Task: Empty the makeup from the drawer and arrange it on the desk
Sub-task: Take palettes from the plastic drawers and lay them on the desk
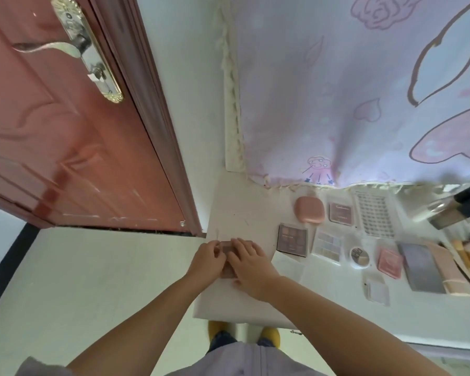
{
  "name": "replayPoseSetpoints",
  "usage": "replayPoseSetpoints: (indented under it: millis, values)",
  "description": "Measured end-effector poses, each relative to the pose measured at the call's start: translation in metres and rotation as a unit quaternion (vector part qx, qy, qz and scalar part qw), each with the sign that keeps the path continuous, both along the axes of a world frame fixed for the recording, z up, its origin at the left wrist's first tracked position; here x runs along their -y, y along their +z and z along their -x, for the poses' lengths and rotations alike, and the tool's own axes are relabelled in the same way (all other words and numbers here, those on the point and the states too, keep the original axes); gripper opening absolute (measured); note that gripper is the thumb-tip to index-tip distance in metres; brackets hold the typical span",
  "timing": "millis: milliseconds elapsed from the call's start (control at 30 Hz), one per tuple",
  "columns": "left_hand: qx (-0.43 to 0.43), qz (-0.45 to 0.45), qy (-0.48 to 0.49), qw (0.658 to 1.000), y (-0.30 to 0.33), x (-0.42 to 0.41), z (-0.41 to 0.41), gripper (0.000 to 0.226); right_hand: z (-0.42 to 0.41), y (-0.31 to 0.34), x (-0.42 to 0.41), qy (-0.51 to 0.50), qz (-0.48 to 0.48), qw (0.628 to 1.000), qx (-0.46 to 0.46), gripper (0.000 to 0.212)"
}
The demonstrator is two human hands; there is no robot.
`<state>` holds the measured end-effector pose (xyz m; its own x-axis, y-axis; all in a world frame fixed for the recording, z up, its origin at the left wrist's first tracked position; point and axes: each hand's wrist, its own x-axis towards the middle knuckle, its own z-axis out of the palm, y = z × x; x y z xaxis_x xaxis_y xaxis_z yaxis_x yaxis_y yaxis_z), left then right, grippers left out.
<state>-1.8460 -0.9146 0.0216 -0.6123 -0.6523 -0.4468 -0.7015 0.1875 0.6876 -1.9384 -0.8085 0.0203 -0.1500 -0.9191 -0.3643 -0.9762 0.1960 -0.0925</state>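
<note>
Bright soft daylight, faint shadows, wide-angle bending at edges (slightly blurred throughout)

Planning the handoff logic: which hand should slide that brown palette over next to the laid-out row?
Probably right. The right hand lies over the brown palette on the side toward the row, beside the dark eyeshadow palette; the left hand only pinches its far edge.
</note>
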Motion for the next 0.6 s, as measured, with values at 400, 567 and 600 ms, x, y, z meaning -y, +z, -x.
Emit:
replayPoseSetpoints:
  millis: [400, 567, 600]
  values:
    - [-0.12, -0.478, 0.085, 0.866, 0.033, 0.005, -0.009, 0.05, 0.017, 0.04, 0.008, -0.133, 0.092, 0.978, 0.13, 0.073]
    - [-0.223, -0.59, 0.049, 0.775, 0.073, 0.013, 0.015, 0.06, 0.031, 0.091, 0.001, -0.159, 0.198, 0.95, 0.184, 0.071]
    - [-0.226, -0.583, 0.048, 0.779, 0.08, 0.013, 0.021, 0.06, 0.036, 0.099, -0.001, -0.163, 0.207, 0.946, 0.187, 0.071]
